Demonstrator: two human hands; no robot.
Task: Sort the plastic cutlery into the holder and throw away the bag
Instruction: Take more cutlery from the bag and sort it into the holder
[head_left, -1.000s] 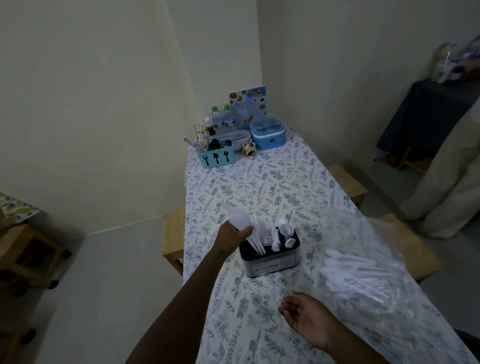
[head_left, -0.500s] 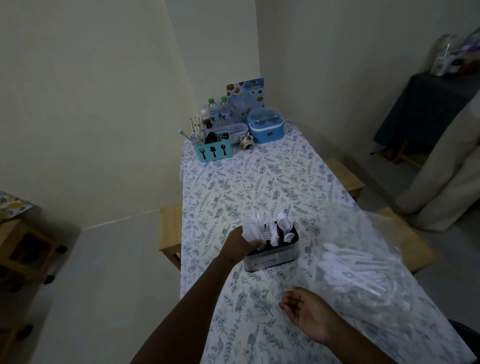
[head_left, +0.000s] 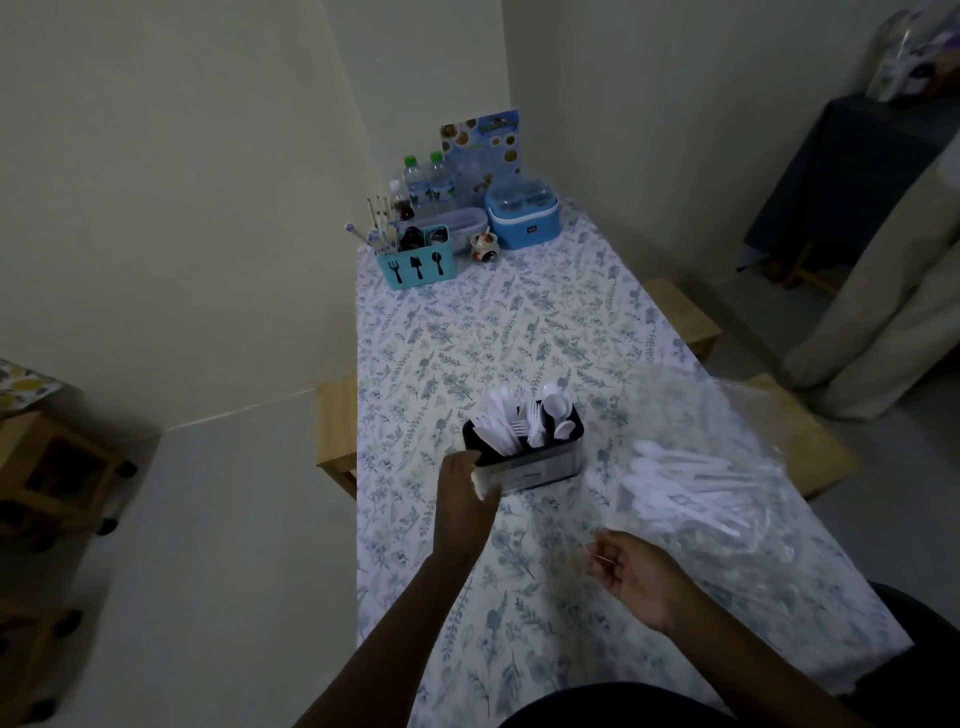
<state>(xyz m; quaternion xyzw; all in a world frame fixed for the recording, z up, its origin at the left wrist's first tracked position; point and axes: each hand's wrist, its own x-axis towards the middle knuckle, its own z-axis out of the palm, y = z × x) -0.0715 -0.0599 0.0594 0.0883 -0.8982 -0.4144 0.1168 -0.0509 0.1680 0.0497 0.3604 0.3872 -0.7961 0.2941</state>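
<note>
The black holder (head_left: 535, 467) on the counter (head_left: 493, 332) holds white cutlery (head_left: 506, 426), the left hand (head_left: 465, 499) at its near left corner. The right hand (head_left: 636, 577), palm up, fingers loosely curled, is near the clear bag (head_left: 727, 415).

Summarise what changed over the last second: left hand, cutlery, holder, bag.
The left hand lowered its bunch of white plastic cutlery into the left compartment of the holder, let go, and drew back to the holder's near left corner. Unchanged: the right hand lies palm up, fingers loosely curled, beside the plastic bag. The spoons are still inside the bag, and the holder has not shifted.
</note>
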